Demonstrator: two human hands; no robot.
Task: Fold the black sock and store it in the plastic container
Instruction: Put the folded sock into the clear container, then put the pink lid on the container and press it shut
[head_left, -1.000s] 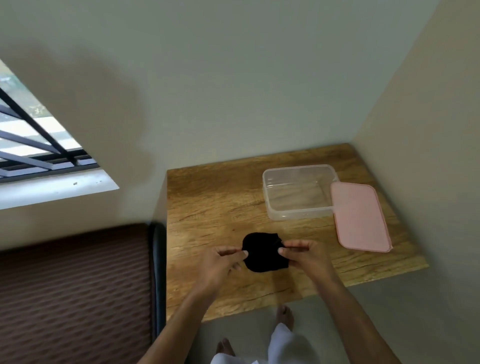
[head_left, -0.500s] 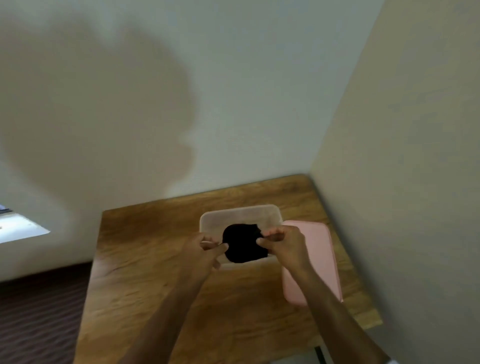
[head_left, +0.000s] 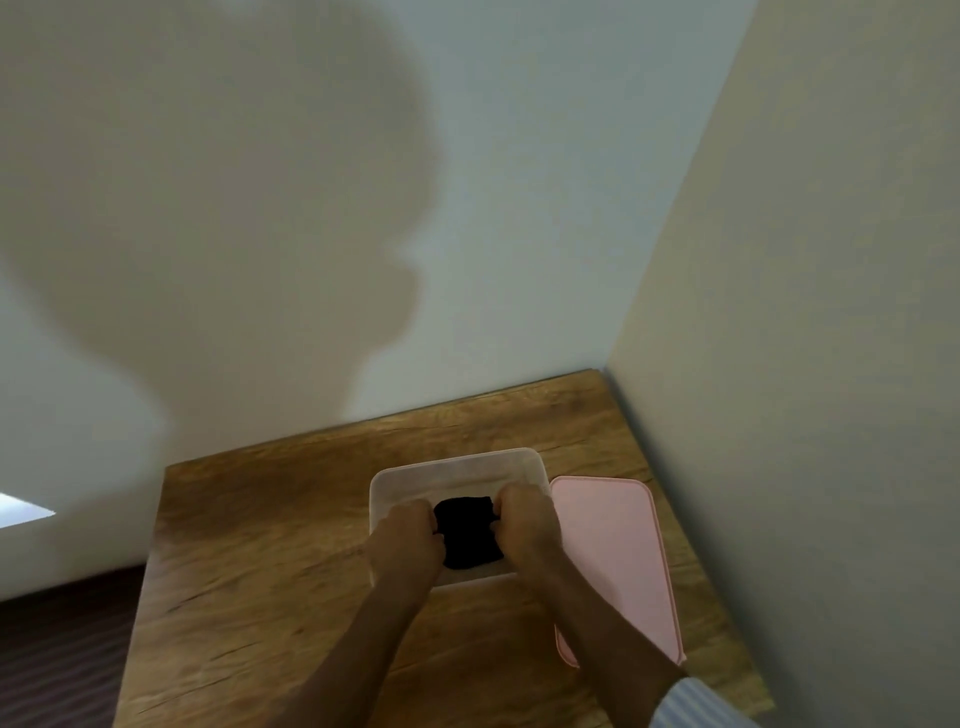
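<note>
Black sock (head_left: 469, 532) gripped inside plastic container (head_left: 457, 464).

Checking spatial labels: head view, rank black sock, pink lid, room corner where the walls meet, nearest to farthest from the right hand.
From the right hand:
1. black sock: gripped at its left, inside the plastic container.
2. pink lid: flat on the table, just to its right, apart from the hand.
3. room corner: beyond the table's far right end.

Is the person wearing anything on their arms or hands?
The left hand and right hand are bare, with no gloves, rings or watch showing. Both forearms are uncovered too. Only by the right elbow, at the bottom edge of the picture, does a sleeve show: light cloth with thin blue and white stripes.
</note>
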